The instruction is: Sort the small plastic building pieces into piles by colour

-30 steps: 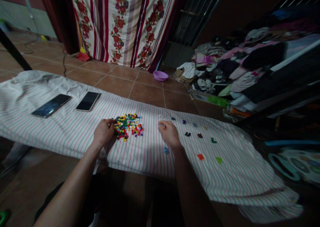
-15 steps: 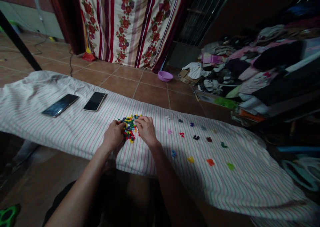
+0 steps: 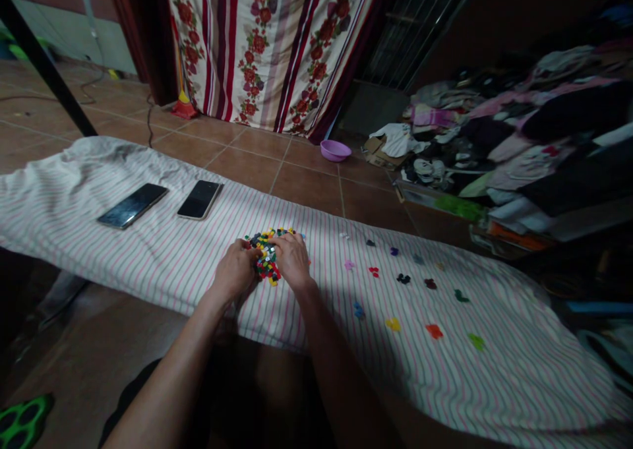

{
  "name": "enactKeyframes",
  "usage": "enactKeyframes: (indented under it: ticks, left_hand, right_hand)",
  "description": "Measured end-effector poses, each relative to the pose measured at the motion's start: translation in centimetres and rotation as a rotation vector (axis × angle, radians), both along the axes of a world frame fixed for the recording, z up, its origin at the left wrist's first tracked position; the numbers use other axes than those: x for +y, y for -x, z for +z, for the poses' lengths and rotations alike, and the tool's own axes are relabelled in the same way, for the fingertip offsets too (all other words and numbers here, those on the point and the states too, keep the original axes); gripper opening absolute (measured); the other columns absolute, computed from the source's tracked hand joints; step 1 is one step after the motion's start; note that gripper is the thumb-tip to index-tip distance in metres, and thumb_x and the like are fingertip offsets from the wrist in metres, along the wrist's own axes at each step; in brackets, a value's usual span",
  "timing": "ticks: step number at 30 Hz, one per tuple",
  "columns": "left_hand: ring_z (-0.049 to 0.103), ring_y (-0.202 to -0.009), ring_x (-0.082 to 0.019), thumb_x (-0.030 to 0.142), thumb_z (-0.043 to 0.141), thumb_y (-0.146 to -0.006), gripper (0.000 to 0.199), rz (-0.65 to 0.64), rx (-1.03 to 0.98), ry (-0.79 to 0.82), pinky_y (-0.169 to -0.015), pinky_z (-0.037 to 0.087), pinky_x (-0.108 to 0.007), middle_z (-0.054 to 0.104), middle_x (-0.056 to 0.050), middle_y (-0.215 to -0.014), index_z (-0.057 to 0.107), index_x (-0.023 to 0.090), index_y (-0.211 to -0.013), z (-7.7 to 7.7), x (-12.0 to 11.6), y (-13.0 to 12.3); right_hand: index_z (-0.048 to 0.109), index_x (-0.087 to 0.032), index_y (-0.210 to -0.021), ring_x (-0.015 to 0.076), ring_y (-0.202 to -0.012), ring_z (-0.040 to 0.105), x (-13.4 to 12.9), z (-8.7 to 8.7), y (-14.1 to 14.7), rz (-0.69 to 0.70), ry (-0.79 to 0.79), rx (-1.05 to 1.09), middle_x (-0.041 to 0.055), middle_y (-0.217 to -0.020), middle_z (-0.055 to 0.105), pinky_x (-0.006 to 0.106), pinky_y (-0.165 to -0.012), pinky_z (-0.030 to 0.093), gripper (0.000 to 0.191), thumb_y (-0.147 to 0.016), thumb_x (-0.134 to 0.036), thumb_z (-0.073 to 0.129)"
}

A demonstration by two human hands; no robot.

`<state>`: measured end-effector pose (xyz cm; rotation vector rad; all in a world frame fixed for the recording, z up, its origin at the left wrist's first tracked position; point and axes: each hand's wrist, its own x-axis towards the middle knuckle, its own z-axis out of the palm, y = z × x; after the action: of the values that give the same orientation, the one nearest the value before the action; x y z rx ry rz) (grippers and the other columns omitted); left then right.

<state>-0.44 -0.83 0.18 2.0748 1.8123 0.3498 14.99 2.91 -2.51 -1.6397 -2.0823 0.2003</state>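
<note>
A pile of small multicoloured plastic pieces [image 3: 268, 254] lies on the striped cloth in front of me. My left hand [image 3: 236, 269] rests at the pile's left edge, its thumb and forefinger apart and touching the pieces; its other fingers are partly hidden. From the right, my right hand [image 3: 293, 259] reaches over the pile with fingers stretched out onto it. Nothing held shows in either hand. Small single-colour groups sit in rows to the right, among them red pieces [image 3: 374, 271], black pieces [image 3: 403, 278], yellow pieces [image 3: 393, 324] and orange pieces [image 3: 434, 331].
Two phones [image 3: 133, 205] [image 3: 200, 199] lie on the striped cloth [image 3: 316, 324] left of the pile. Beyond it, a purple basin [image 3: 335, 150] stands on the tiled floor near a floral curtain [image 3: 291, 47]. Heaped clothes [image 3: 445, 119] fill the right side.
The view has shifted slightly, so everything appears a little further right. Both hands stay at the pile, their fingers moving slightly among the pieces.
</note>
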Motion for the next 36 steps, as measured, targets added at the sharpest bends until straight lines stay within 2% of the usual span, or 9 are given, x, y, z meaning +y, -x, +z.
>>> enactKeyframes:
  ticks: [5, 11, 18, 24, 28, 36]
  left_hand:
    - [0.056, -0.112, -0.022, 0.025, 0.062, -0.079, 0.037, 0.020, -0.005, 0.020, -0.095, 0.046, -0.031, 0.054, -0.009, -0.122, 0.066, 0.024, -0.116, 0.4, -0.1, -0.2]
    - [0.057, -0.111, -0.021, 0.023, 0.058, -0.081, 0.034, 0.020, -0.009, 0.023, -0.093, 0.047, -0.029, 0.055, -0.008, -0.121, 0.066, 0.024, -0.114, 0.8, -0.1, -0.2]
    - [0.058, -0.110, -0.019, 0.017, 0.047, -0.085, 0.036, 0.041, -0.002, 0.011, -0.092, 0.048, -0.028, 0.057, -0.008, -0.121, 0.066, 0.024, -0.114, 0.7, 0.0, -0.2]
    - [0.060, -0.106, -0.018, 0.017, 0.046, -0.085, 0.035, 0.023, 0.034, -0.019, -0.092, 0.047, -0.027, 0.059, -0.008, -0.119, 0.065, 0.022, -0.114, 0.3, 0.2, -0.1]
    - [0.061, -0.104, -0.017, 0.020, 0.038, -0.089, 0.036, 0.030, 0.037, -0.029, -0.091, 0.047, -0.028, 0.059, -0.008, -0.119, 0.066, 0.022, -0.112, 0.3, 0.2, -0.2]
    - [0.062, -0.103, -0.018, 0.025, 0.037, -0.090, 0.037, 0.034, 0.064, -0.041, -0.090, 0.048, -0.028, 0.060, -0.008, -0.119, 0.066, 0.022, -0.113, 0.3, 0.3, -0.3]
  right_hand:
    - [0.074, -0.025, -0.097, 0.0237, -0.099, 0.049, 0.1, 0.3, 0.0, -0.026, 0.015, -0.048, 0.0052, -0.095, 0.068, 0.034, -0.090, 0.039, 0.022, -0.088, -0.018, 0.055]
    - [0.071, -0.025, -0.091, 0.0228, -0.097, 0.050, 0.1, 0.1, -0.1, -0.060, -0.002, -0.048, 0.0044, -0.096, 0.068, 0.033, -0.088, 0.039, 0.014, -0.087, -0.020, 0.059]
    - [0.068, -0.023, -0.092, 0.0212, -0.097, 0.052, -0.2, 0.5, -0.1, -0.024, -0.039, 0.028, 0.0036, -0.096, 0.069, 0.033, -0.089, 0.038, 0.015, -0.090, -0.020, 0.053]
    - [0.065, -0.023, -0.094, 0.0203, -0.095, 0.055, -0.6, 1.1, -0.3, -0.011, -0.049, 0.099, 0.0024, -0.097, 0.070, 0.033, -0.089, 0.040, 0.019, -0.090, -0.016, 0.048]
    - [0.064, -0.023, -0.098, 0.0185, -0.095, 0.057, -0.8, 1.3, -1.0, -0.045, -0.059, 0.139, 0.0024, -0.100, 0.069, 0.032, -0.090, 0.041, 0.021, -0.089, -0.014, 0.047]
    - [0.064, -0.022, -0.094, 0.0202, -0.094, 0.057, -0.9, 1.6, -3.9, -0.134, -0.115, 0.227, 0.0027, -0.098, 0.070, 0.032, -0.089, 0.043, 0.019, -0.085, -0.015, 0.050]
